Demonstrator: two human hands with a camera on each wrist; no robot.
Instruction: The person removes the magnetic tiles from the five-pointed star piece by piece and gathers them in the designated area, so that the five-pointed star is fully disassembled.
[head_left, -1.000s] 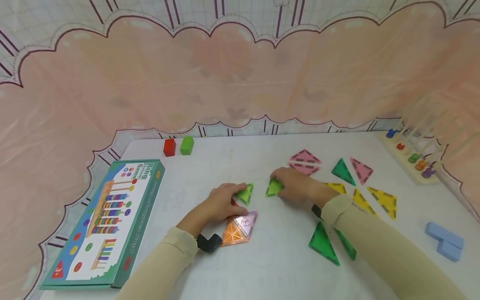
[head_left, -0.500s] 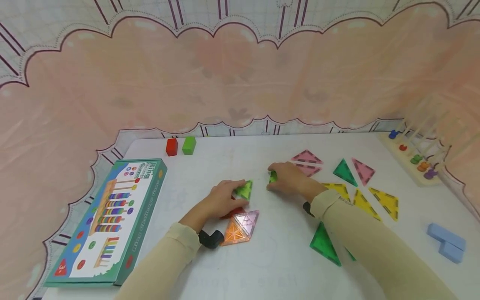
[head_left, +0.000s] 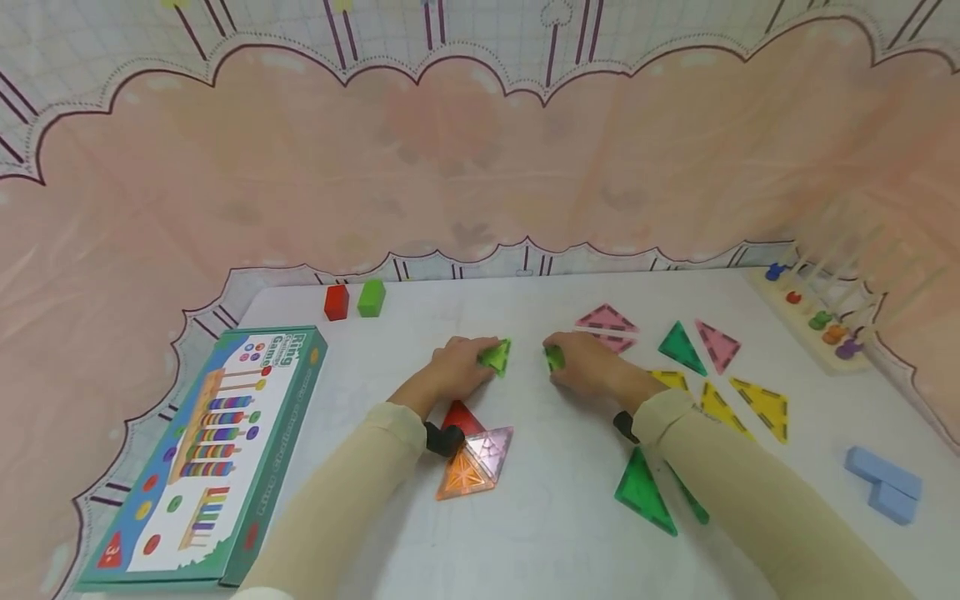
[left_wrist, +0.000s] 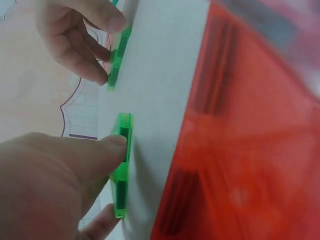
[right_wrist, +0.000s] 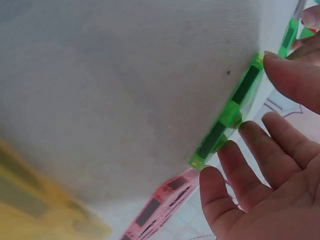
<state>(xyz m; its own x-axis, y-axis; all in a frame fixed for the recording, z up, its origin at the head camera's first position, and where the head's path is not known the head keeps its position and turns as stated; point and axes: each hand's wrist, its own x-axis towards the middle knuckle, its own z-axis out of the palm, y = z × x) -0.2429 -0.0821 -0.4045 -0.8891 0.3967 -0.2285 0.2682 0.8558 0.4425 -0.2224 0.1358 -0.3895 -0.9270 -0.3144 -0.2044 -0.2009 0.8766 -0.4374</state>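
In the head view, my left hand [head_left: 459, 367] pinches a light green triangular magnetic tile [head_left: 496, 357] by its edges, thumb on the near side. Opposite it, my right hand [head_left: 588, 362] holds a second light green triangular tile [head_left: 554, 358], mostly covered by the fingers. A gap separates the two tiles. Below my left wrist lie a red tile [head_left: 462, 418], an orange tile [head_left: 462, 477] and a lilac tile [head_left: 492, 450], set edge to edge. The right wrist view shows the thumb and fingertips along the rim of the light green tile [right_wrist: 227, 117].
Pink tiles [head_left: 606, 318], yellow tiles [head_left: 761, 407] and dark green tiles [head_left: 647, 493] lie around my right arm. A game box [head_left: 202, 458] is at the left, with red [head_left: 337, 302] and green blocks [head_left: 371, 298] behind. A pegged board [head_left: 813, 325] and blue blocks [head_left: 885, 483] are at the right.
My left hand has moved away from me with its light green tile, uncovering more of the red tile. My right hand has turned its tile slightly and covers more of it.
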